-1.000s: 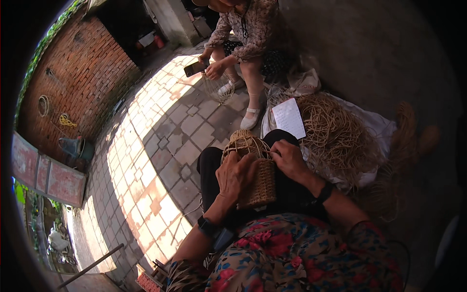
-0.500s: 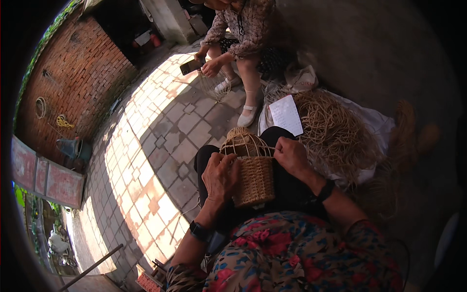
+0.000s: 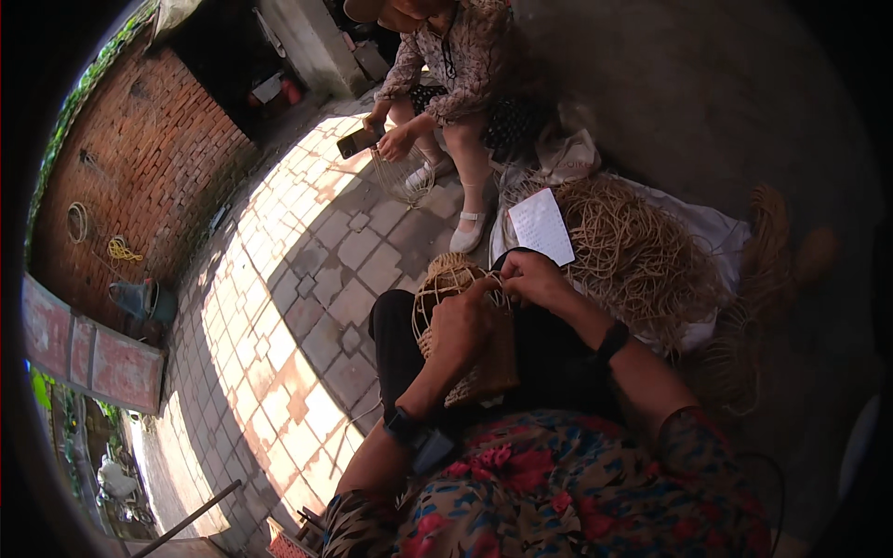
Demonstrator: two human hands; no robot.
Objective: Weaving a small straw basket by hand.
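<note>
Left hand (image 3: 462, 324) is clamped round the woven basket (image 3: 470, 349); right hand (image 3: 528, 277) pinches a strand, best kept taut.

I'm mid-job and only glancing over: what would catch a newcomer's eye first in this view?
First, the half-woven basket on the person's lap at centre, with the left hand laid over its side and the right hand at its rim. Just right of it lies a big pile of pale straw strands on a white cloth, a white sheet of paper at its near edge. Above, another seated person holds a phone.
</note>
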